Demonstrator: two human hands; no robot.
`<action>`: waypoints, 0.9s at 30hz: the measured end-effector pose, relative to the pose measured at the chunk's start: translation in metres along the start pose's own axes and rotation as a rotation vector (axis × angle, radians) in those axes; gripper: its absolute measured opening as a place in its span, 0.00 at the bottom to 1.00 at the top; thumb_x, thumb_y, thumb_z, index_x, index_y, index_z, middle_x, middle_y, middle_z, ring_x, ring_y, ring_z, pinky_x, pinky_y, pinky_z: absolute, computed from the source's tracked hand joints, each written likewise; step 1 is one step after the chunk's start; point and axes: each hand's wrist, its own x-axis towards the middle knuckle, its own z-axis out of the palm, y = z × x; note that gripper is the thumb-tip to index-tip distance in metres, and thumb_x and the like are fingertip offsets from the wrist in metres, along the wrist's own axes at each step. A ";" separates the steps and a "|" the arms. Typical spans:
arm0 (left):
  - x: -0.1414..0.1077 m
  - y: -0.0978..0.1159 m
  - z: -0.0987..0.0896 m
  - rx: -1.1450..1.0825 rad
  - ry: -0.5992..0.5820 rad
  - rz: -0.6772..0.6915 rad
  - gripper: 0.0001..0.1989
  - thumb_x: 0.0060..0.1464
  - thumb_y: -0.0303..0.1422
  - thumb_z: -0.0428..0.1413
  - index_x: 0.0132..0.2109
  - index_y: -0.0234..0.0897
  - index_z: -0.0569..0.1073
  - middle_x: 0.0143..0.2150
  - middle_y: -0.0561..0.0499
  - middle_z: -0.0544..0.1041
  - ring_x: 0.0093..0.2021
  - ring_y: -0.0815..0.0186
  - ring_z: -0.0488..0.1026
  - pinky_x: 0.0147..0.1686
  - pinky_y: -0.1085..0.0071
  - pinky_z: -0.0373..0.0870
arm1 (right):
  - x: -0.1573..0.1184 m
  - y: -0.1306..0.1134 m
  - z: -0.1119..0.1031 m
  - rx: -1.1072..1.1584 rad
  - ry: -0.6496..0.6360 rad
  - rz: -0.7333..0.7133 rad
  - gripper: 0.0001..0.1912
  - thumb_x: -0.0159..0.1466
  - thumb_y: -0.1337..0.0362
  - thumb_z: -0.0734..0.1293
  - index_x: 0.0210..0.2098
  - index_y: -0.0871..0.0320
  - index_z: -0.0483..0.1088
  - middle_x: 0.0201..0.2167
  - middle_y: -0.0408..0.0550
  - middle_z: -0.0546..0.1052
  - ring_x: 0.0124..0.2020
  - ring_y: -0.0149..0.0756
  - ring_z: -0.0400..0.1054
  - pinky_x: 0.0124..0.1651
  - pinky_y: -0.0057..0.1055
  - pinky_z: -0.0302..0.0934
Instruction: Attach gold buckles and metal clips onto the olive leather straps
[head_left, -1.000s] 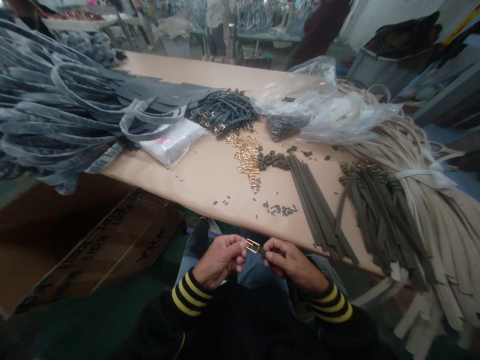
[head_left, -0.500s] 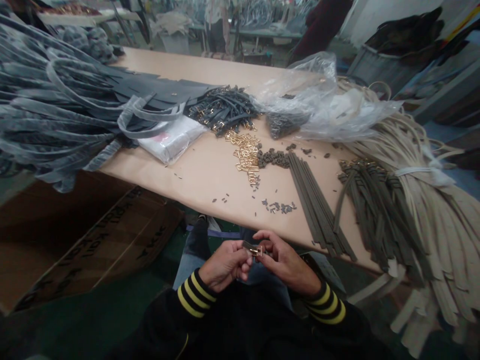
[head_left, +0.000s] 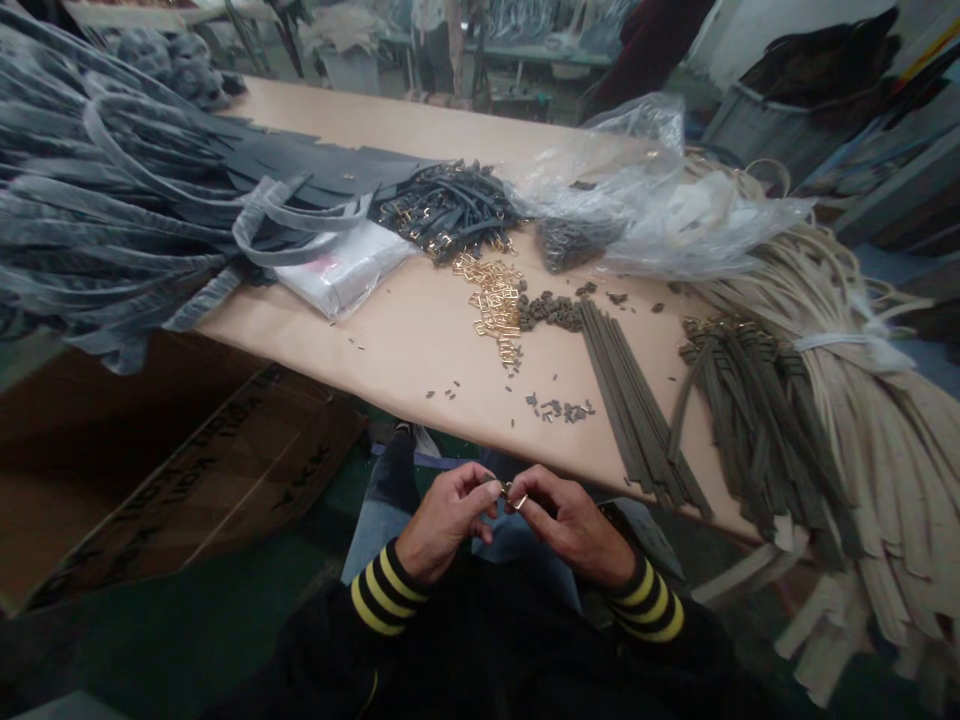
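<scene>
Pinching a small gold metal buckle [head_left: 516, 497] in our fingertips, we curl our left hand [head_left: 448, 518] and right hand [head_left: 571, 523] close together over our lap, just below a tan tabletop [head_left: 390, 370], a heap of gold buckles [head_left: 495, 305] at 12 o'clock.

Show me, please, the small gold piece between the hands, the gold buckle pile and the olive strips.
Small gold piece [head_left: 516, 497]: head view, on its metal.
Gold buckle pile [head_left: 495, 303]: head view, near its middle.
Olive strips [head_left: 634, 410]: head view, middle of the row.
</scene>
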 end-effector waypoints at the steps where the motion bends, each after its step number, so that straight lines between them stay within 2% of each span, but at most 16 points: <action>1: 0.000 -0.001 0.000 0.016 0.005 0.012 0.11 0.43 0.36 0.56 0.28 0.32 0.64 0.21 0.57 0.63 0.20 0.76 0.60 0.16 0.81 0.61 | 0.000 0.000 0.001 0.008 -0.004 0.004 0.04 0.59 0.70 0.57 0.30 0.59 0.63 0.26 0.44 0.69 0.30 0.30 0.64 0.34 0.26 0.58; 7: 0.002 -0.001 0.001 0.037 0.085 0.074 0.11 0.44 0.36 0.55 0.28 0.32 0.64 0.22 0.55 0.65 0.22 0.75 0.63 0.17 0.81 0.62 | -0.002 0.002 0.005 0.114 -0.027 0.103 0.05 0.59 0.68 0.57 0.31 0.59 0.64 0.27 0.42 0.67 0.19 0.24 0.62 0.24 0.23 0.57; 14: 0.001 0.002 0.004 -0.033 0.177 0.121 0.10 0.45 0.35 0.53 0.30 0.33 0.62 0.24 0.55 0.67 0.23 0.74 0.66 0.19 0.80 0.66 | -0.001 0.002 0.004 0.153 0.000 0.162 0.05 0.59 0.65 0.58 0.32 0.59 0.63 0.24 0.42 0.67 0.20 0.27 0.65 0.24 0.24 0.59; 22: 0.001 0.003 0.003 0.051 0.186 0.114 0.11 0.43 0.35 0.55 0.29 0.33 0.61 0.22 0.56 0.67 0.23 0.74 0.67 0.24 0.77 0.68 | -0.002 0.000 0.009 0.072 0.066 0.194 0.05 0.59 0.64 0.58 0.31 0.59 0.63 0.18 0.40 0.67 0.20 0.29 0.65 0.26 0.24 0.58; 27: 0.005 -0.002 0.002 0.131 0.136 0.165 0.10 0.42 0.32 0.55 0.29 0.33 0.61 0.23 0.56 0.66 0.24 0.73 0.66 0.25 0.74 0.67 | 0.001 -0.002 0.010 0.038 0.060 0.193 0.05 0.59 0.65 0.58 0.31 0.59 0.63 0.18 0.40 0.67 0.21 0.29 0.65 0.27 0.24 0.58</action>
